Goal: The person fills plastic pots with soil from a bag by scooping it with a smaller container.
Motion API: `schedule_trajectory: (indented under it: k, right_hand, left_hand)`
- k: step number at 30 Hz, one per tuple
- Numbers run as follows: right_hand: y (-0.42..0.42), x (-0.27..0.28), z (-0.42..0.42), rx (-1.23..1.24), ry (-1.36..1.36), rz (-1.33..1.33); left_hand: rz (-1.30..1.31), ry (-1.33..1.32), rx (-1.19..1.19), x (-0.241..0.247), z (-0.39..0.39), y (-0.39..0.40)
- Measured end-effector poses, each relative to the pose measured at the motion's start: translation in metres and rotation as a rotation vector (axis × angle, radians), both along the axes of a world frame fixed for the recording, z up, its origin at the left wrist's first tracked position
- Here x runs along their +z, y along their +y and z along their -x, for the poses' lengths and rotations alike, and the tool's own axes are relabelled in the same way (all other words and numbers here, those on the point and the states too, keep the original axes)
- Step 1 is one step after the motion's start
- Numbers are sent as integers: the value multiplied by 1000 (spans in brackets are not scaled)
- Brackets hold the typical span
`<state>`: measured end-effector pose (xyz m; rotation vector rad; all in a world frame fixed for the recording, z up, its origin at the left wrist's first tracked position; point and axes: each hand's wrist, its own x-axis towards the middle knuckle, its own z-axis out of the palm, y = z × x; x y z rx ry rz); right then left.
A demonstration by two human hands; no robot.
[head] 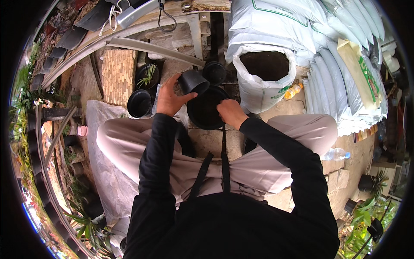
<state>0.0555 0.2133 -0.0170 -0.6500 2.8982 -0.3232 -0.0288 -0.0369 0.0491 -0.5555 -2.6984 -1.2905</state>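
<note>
My left hand (173, 97) grips a black plastic plant pot (193, 82), tilted over the left rim of a large round black basin (194, 118). My right hand (231, 111) is at the basin's right side, its fingers curled; whether it holds anything is hidden. Behind the basin stands another black pot (214, 73). Left of my left hand are an empty-looking black pot (139, 103) and a black pot with a small spiky plant (147, 76). An open white sack (255, 92) of dark soil stands beyond my right hand.
Stacked white sacks (271, 26) fill the back right. A yellow-orange bottle (293, 91) lies beside the open sack, and a clear bottle (336, 154) by my right knee. A tile-patterned block (119, 76) and a slanting beam (155, 50) are at the back left; plastic sheeting (106, 181) lies left.
</note>
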Motion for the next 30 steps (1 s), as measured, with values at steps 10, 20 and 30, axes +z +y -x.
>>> schedule_trajectory:
  k: [10, 20, 30]
  right_hand:
    - [-16, -21, -3, 19, 102, -148]
    - [35, 29, 20, -158, -203, 321]
    - [69, 58, 7, -373, -291, 224]
  left_hand:
    - [24, -96, 27, -4, 4, 4]
    - [48, -69, 22, -3, 2, 3]
    - [181, -449, -61, 10, -15, 26]
